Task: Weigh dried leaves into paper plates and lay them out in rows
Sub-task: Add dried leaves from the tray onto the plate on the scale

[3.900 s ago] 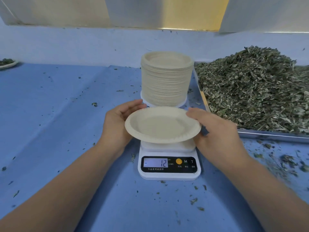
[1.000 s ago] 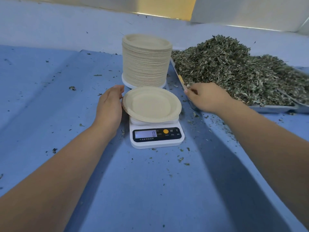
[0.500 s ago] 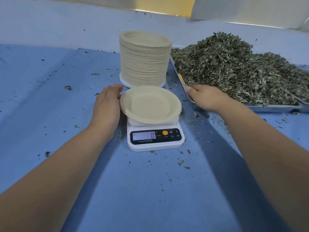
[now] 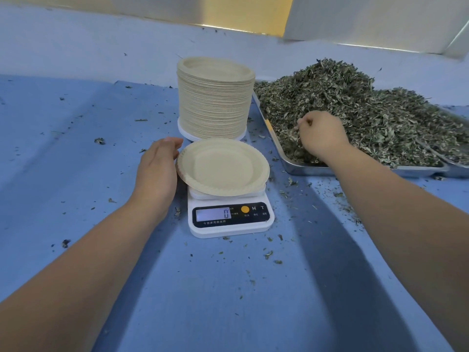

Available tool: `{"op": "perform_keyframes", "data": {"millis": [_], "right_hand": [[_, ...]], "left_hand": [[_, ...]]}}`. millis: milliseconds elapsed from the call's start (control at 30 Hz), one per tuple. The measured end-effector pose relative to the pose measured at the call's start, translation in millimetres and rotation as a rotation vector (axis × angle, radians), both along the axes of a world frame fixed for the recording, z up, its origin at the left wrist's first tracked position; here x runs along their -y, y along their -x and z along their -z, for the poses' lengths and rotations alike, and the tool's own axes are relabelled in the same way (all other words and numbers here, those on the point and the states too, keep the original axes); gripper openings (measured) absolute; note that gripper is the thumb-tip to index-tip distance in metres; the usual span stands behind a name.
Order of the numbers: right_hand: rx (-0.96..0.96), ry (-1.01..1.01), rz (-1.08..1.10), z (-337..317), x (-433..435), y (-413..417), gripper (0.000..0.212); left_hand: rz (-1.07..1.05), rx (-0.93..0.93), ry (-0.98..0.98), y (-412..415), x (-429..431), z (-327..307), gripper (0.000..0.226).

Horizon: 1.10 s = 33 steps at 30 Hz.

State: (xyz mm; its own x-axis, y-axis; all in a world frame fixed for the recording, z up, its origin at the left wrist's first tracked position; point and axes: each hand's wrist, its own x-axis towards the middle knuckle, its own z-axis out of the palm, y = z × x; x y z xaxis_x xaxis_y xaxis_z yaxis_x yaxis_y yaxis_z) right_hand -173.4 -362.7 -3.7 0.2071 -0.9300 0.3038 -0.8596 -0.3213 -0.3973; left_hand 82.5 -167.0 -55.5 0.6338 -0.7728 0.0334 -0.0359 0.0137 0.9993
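An empty beige paper plate (image 4: 223, 167) sits on a white kitchen scale (image 4: 229, 219) whose display reads 0. My left hand (image 4: 158, 167) lies with straight fingers against the plate's left rim. My right hand (image 4: 322, 135) is over the heap of dried green leaves (image 4: 368, 113) in a metal tray (image 4: 304, 168), with its fingers curled down into the leaves. Whether the fingers hold leaves is hidden by the back of the hand.
A tall stack of paper plates (image 4: 215, 97) stands just behind the scale. A second metal tray edge (image 4: 454, 165) shows at the far right. Leaf crumbs are scattered over the blue table cover (image 4: 76, 148). A pale wall (image 4: 355, 19) runs along the back.
My right hand has moved from the tray's near edge up onto the leaf heap and curled into it. The left hand stays at the plate's rim; the scale went from -12 to 0.
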Motion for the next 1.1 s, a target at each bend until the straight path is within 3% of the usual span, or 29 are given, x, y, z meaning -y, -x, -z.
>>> {"op": "perform_keyframes", "data": {"millis": [100, 300, 500, 667, 767, 833, 933, 1100], "right_hand": [[-0.039, -0.037, -0.003, 2, 0, -4, 0.040], [0.147, 0.145, 0.002, -18, -7, -9, 0.035], [0.548, -0.064, -0.171, -49, -47, -53, 0.024], [0.446, -0.073, -0.421, -41, -97, -98, 0.025], [0.041, -0.056, -0.534, -25, -115, -113, 0.032], [-0.119, -0.068, -0.565, -20, -119, -116, 0.042], [-0.104, -0.062, -0.551, -27, -117, -111, 0.046], [0.128, -0.045, -0.514, -36, -112, -99, 0.041]], "left_hand": [[0.008, 0.017, -0.003, 0, 0, -1, 0.031], [-0.017, 0.059, -0.004, 2, 2, -1, 0.025], [0.015, 0.100, 0.026, 2, 3, 0, 0.021], [-0.001, 0.086, 0.027, 3, 0, -1, 0.028], [-0.007, 0.077, 0.036, 5, -3, -3, 0.029], [-0.010, 0.087, 0.028, 5, -3, -3, 0.029], [-0.006, 0.111, 0.030, 3, -2, -1, 0.029], [0.001, 0.133, 0.045, 3, 0, -1, 0.029]]}}
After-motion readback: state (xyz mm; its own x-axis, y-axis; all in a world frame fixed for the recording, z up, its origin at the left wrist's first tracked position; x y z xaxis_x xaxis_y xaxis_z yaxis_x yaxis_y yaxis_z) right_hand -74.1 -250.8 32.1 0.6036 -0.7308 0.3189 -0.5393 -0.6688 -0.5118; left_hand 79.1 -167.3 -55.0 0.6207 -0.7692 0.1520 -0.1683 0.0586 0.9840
